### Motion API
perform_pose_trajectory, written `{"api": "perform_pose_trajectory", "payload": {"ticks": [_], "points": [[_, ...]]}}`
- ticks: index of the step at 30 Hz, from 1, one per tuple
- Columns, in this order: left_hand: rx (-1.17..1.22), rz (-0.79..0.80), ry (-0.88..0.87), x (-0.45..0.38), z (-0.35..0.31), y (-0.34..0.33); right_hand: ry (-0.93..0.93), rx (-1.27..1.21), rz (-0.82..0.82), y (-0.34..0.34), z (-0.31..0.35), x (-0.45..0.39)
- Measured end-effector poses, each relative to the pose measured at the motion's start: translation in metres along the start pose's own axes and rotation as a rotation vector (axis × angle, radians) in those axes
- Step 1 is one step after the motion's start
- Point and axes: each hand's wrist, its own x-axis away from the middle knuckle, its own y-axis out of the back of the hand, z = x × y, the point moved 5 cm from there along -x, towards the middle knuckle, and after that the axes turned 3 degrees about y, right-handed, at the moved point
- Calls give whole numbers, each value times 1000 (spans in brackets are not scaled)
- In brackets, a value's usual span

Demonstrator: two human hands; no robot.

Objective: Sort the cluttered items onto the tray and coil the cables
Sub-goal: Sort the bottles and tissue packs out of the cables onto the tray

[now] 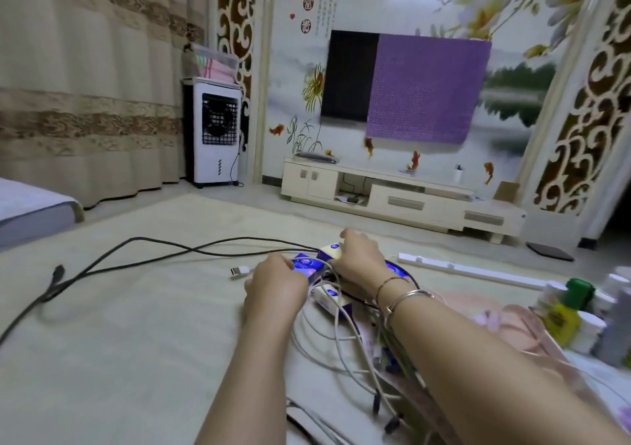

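Tangled pale cables (345,339) sit closest to you, draped under your right forearm and over the pink tray (532,339), so nothing's coiled yet imo. Just beyond that tangle your right hand (358,257) curls its fingers around a small cream tissue pack (333,250), probably lifting it clear of the wires. Your left hand (276,282) is beside it, fingers curled down on a shiny blue packet (309,263); can't tell if you're really gripping or just pinning it. Another white pack (329,296) lies between your wrists under a cable. Left of the tangle, a black cable (136,257) sprawls across the floor, a white USB plug (240,270) near your left hand. Bottles (563,311) crowd right of the tray.
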Motion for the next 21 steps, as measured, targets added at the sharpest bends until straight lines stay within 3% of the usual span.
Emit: {"api": "perform_pose_trajectory", "payload": {"ticks": [3, 6, 10, 21], "points": [[45, -79, -101, 11, -19, 4, -25, -176, -93, 25, -6, 14], [76, -133, -310, 38, -51, 2, -42, -323, -147, 72, -28, 37], [119, -44, -526, 91, -90, -24, -129, -348, -152, 149, -85, 88], [21, 327, -522, 191, -152, -150, -546, -111, -211, 270, -287, 233]]}}
